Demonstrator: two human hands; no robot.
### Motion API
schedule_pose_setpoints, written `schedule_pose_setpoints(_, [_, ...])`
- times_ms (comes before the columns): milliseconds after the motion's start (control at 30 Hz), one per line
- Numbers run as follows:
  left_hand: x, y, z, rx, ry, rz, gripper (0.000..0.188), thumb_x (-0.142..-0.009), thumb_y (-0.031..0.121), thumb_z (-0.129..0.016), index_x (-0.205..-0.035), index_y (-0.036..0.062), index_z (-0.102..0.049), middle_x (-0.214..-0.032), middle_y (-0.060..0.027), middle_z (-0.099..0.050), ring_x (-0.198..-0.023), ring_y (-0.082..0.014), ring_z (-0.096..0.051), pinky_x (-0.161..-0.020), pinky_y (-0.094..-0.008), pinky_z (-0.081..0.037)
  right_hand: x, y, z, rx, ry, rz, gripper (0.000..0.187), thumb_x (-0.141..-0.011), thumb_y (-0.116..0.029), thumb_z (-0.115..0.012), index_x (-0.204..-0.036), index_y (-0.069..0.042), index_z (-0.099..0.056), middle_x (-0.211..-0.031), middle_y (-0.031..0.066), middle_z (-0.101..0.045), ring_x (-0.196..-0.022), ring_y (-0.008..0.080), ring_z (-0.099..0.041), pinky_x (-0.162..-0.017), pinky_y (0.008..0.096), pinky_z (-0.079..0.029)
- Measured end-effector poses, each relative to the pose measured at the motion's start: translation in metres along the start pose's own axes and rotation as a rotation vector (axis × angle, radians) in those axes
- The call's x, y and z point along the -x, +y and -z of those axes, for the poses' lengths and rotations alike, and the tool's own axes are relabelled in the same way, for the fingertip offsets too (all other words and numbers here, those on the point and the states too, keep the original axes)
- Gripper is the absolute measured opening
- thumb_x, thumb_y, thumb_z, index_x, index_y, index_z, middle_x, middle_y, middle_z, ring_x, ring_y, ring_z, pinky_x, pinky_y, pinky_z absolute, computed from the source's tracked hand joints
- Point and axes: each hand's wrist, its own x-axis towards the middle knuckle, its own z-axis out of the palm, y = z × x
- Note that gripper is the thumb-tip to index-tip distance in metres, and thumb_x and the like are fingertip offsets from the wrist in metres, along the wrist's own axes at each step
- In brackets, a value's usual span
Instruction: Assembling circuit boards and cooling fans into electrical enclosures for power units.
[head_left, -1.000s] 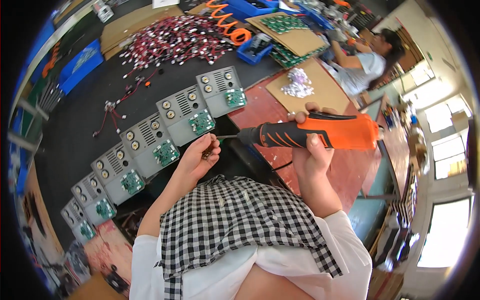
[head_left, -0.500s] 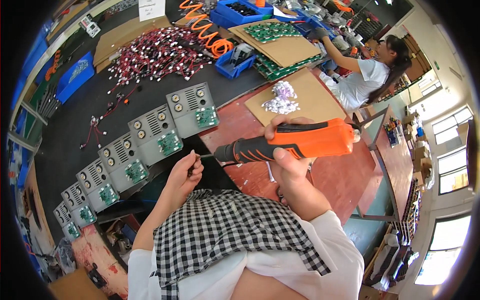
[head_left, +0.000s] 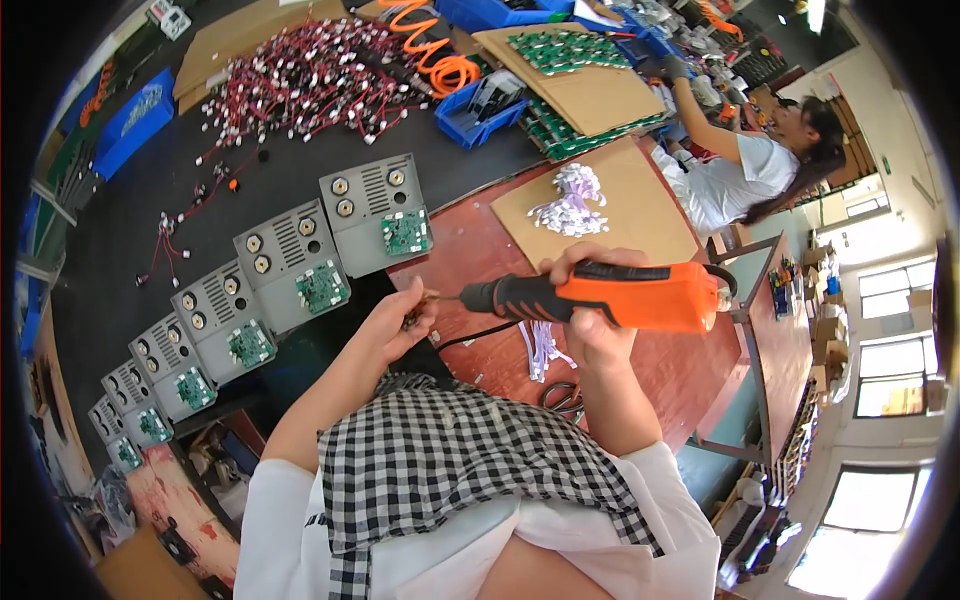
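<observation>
My right hand [head_left: 606,347] is wrapped round an orange and black electric screwdriver [head_left: 650,297], held level with its bit pointing left. The thin bit reaches the fingertips of my left hand [head_left: 385,325]. Those fingers are closed on small brownish pieces that look like screws [head_left: 412,316]; how many is hidden. Beyond my left hand runs a slanting row of several grey metal panels [head_left: 362,240], with slots and round brass-coloured fittings. Each panel carries a green circuit board [head_left: 405,232] at its lower right.
Red-and-black wires with white plugs [head_left: 310,85] are heaped at the back. A blue bin [head_left: 478,118] and stacked green boards [head_left: 575,52] stand beyond. Purple-white cable pieces [head_left: 570,205] lie on cardboard [head_left: 640,200]. White strips [head_left: 542,352] and scissors [head_left: 563,398] lie nearer. A co-worker [head_left: 745,160] sits far right.
Both hands and the screwdriver have shifted right in the picture, and the tool lies more level. The white strips and the scissors show more fully. The whole view has moved slightly.
</observation>
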Motion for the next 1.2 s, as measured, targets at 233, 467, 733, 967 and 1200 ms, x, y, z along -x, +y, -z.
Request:
schedule_pose_setpoints(233, [-0.062,0.003,0.046,0.263,0.223,-0.049,0.042,-0.079,0.030,-0.055,-0.098,-0.0070,-0.047,-0.097,-0.0160,-0.051,-0.091,-0.0239,-0.052,-0.085,-0.0339,-0.044,-0.024,0.042,0.010,0.126,0.266,0.013,0.048,-0.064,-0.009,-0.065,-0.105,-0.008,-0.040,-0.103,0.0129,-0.046,-0.088,0.0230,-0.050,-0.082,0.0431,-0.040])
schedule_pose_setpoints(467, [-0.085,0.003,0.032,0.271,0.337,-0.198,0.038,-0.080,0.025,-0.054,-0.100,-0.0051,-0.045,-0.101,-0.0157,-0.049,-0.096,-0.0240,-0.049,-0.086,-0.0334,-0.045,-0.042,0.068,0.011,0.128,0.248,-0.014,0.047,-0.065,-0.005,-0.061,-0.106,-0.005,-0.039,-0.104,0.0154,-0.046,-0.087,0.0229,-0.052,-0.081,0.0432,-0.041])
schedule_pose_setpoints(733, [-0.095,0.003,0.023,0.352,0.424,-0.306,0.030,-0.079,0.015,-0.056,-0.104,0.0020,-0.045,-0.102,-0.0089,-0.050,-0.092,-0.0208,-0.051,-0.083,-0.0328,-0.046,-0.048,0.074,0.013,0.135,0.292,-0.036,0.046,-0.065,-0.003,-0.059,-0.106,-0.004,-0.039,-0.103,0.0164,-0.046,-0.086,0.0233,-0.052,-0.081,0.0426,-0.042])
schedule_pose_setpoints(967, [-0.088,0.005,0.009,0.246,0.540,-0.434,0.031,-0.078,0.006,-0.056,-0.106,0.0078,-0.044,-0.102,-0.0042,-0.050,-0.088,-0.0182,-0.053,-0.077,-0.0340,-0.049,-0.047,0.074,0.014,0.170,0.265,-0.042,0.046,-0.064,-0.003,-0.060,-0.105,-0.003,-0.039,-0.102,0.0167,-0.046,-0.086,0.0229,-0.052,-0.080,0.0427,-0.042])
schedule_pose_setpoints(1200, [-0.088,0.002,0.014,0.258,0.559,-0.448,0.031,-0.077,0.007,-0.058,-0.105,0.0075,-0.045,-0.101,-0.0046,-0.051,-0.086,-0.0176,-0.054,-0.072,-0.0328,-0.050,-0.045,0.082,0.016,0.199,0.198,-0.118,0.048,-0.064,-0.002,-0.060,-0.106,-0.006,-0.038,-0.102,0.0157,-0.047,-0.085,0.0235,-0.051,-0.080,0.0418,-0.042])
